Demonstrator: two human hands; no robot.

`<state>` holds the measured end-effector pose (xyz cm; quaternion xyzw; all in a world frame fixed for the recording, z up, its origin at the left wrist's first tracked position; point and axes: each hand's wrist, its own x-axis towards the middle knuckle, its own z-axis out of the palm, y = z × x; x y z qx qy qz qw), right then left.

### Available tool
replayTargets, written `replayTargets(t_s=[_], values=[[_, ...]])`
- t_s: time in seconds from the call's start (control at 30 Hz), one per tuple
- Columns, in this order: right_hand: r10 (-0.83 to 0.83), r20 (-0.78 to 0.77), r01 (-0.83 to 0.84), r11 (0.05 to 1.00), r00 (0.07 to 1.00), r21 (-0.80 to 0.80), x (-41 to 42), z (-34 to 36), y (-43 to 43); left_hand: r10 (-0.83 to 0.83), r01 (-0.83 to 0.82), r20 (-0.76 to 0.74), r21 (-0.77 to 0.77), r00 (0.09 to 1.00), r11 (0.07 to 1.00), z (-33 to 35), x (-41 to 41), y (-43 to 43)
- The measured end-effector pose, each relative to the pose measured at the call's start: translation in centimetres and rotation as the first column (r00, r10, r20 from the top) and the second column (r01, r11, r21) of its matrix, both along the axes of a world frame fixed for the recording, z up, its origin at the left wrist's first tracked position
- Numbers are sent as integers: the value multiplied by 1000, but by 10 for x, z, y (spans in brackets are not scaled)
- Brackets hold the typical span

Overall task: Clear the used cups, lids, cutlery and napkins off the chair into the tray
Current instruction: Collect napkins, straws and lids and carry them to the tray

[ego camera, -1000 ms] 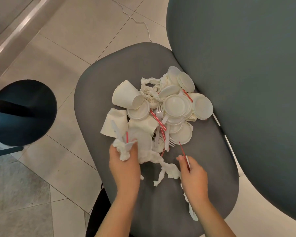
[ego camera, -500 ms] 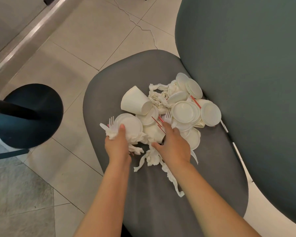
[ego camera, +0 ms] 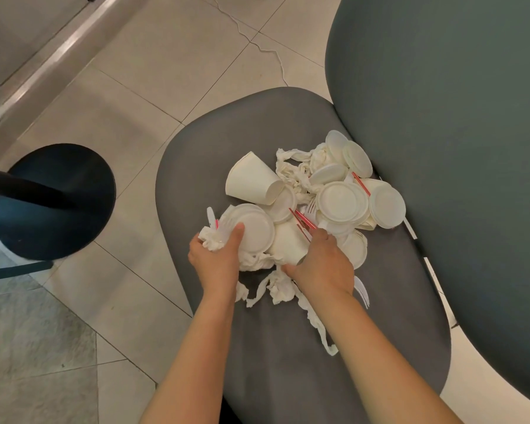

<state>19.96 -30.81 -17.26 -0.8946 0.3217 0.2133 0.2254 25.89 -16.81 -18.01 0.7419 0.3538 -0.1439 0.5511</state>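
Arms: two bare forearms reach up from the bottom edge over the near part of the seat.
Seat point(ego camera: 214, 166): dark grey chair cushion, bearing the whole litter pile on its far half.
Napkin strip point(ego camera: 315, 324): twisted white paper trailing toward the viewer beside the right wrist; more crumpled paper lies between the two wrists.
Fork point(ego camera: 361, 290): white plastic, showing just right of the right hand, on the seat.
Left hand point(ego camera: 216, 258): closed around a wad point(ego camera: 210, 240) of napkin with white cutlery and a red stick poking up from it; thumb pressed on a lid point(ego camera: 254, 229).
Right hand point(ego camera: 322, 264): curled over a cup point(ego camera: 288, 244) lying on its side, fingers clamped on it together with red sticks point(ego camera: 302, 220).
Hands, relation: near each other, apart, the cup and paper between them.
Far cup point(ego camera: 253, 180): on its side, mouth to the left, leaning on the pile.
Lids point(ego camera: 341, 201): several white discs overlapping, farther right, some leaning near the backrest point(ego camera: 441, 102).
Floor point(ego camera: 104, 96): pale tiles.
Base point(ego camera: 54, 200): round, black, left of the seat.
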Motion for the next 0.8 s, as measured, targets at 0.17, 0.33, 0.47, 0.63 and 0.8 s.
replayTargets(t_s=[0.17,0.33,0.47,0.63,0.8], values=[[-83,-37,84,996,996,27,-8,7,2,-115,108,-102,-73,988,991,-4,-6,3],[-165,-37,168,979,986,118,-19,10,5,-85,64,-97,-205,992,977,-5,-16,5],[-218,3,215,966,976,145,-33,19,14,-83,56,-107,-232,991,971,-2,-30,7],[-293,150,259,943,944,209,-57,37,30,5,-40,-143,-242,990,970,10,-52,12],[-282,363,225,955,888,191,-71,56,50,73,-124,-162,-330,984,936,26,-62,26]])
